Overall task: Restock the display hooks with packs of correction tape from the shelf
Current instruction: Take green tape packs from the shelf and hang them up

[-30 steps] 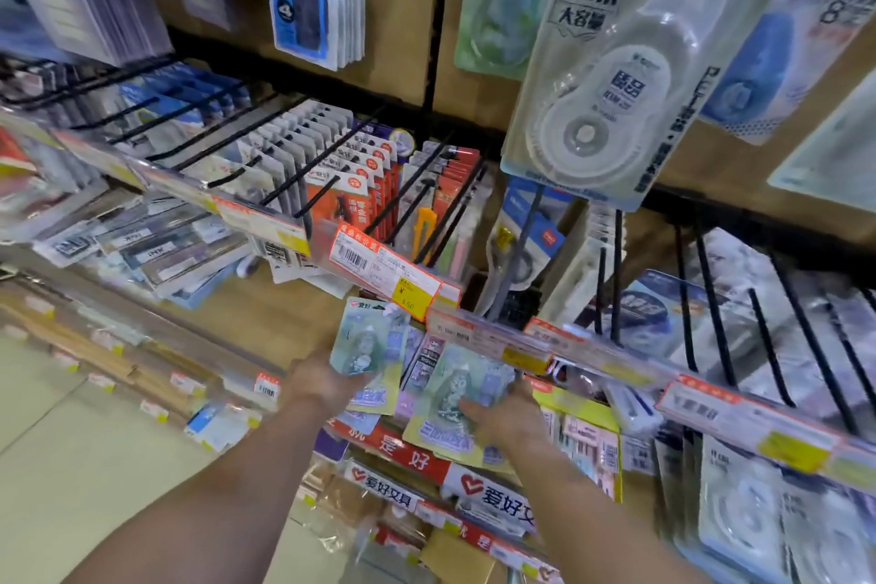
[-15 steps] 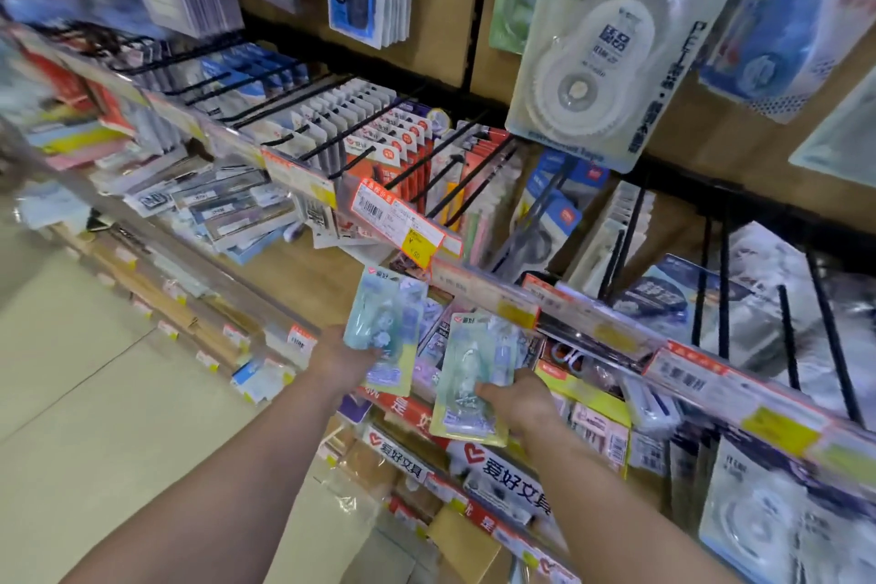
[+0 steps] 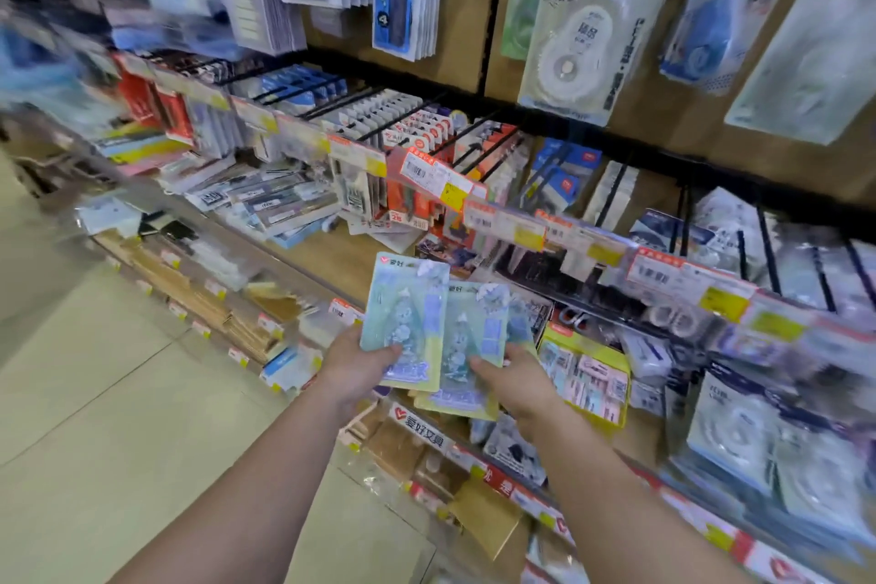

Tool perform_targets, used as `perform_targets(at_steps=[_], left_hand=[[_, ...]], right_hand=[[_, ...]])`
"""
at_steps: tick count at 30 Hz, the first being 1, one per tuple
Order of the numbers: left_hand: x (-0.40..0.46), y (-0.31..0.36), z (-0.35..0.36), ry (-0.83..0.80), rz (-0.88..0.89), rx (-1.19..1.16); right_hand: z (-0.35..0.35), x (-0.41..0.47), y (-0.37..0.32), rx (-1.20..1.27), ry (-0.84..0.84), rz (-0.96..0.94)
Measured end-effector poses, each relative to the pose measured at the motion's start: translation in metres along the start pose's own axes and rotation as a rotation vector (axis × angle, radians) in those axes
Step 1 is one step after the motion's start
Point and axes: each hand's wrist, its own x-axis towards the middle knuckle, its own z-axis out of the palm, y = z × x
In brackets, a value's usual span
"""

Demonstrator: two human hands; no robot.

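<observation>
My left hand grips a pale green and blue pack of correction tape by its lower edge, thumb on the front. My right hand holds a second, matching pack just to the right, with more packs stacked behind it. The two packs overlap side by side in front of the shelf. Black display hooks with red and yellow price tags jut out above them.
Hooks to the right carry white correction tape packs. A big correction tape display card hangs on the back wall. A wooden shelf holds flat stationery packs on the left. Lower shelf edges with red labels run below my hands. Tiled floor lies left.
Both hands have drawn the packs back from under the hook row and brought them together. The view has swung left, with blur at the edges.
</observation>
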Motion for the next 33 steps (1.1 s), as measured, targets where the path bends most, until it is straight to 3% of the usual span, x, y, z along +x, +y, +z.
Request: perform_targets(at_steps=[8, 17, 25, 33], left_hand=[[-0.082, -0.01, -0.046, 0.015, 0.124, -0.053], [-0.141, 0.026, -0.023, -0.071, 0.33, -0.071], [-0.173, 0.098, 0.033, -0.155, 0.528, -0.095], [-0.196, 0.159, 0.151, -0.197, 0.656, -0.166]], right_hand=[[0.012, -0.09, 0.003, 0.068, -0.018, -0.147], [-0.04, -0.169, -0.021, 0.161, 0.109, -0.346], [-0.118, -0.216, -0.053, 0.19, 0.303, -0.54], [-0.23, -0.235, -0.055, 0.261, 0.502, -0.664]])
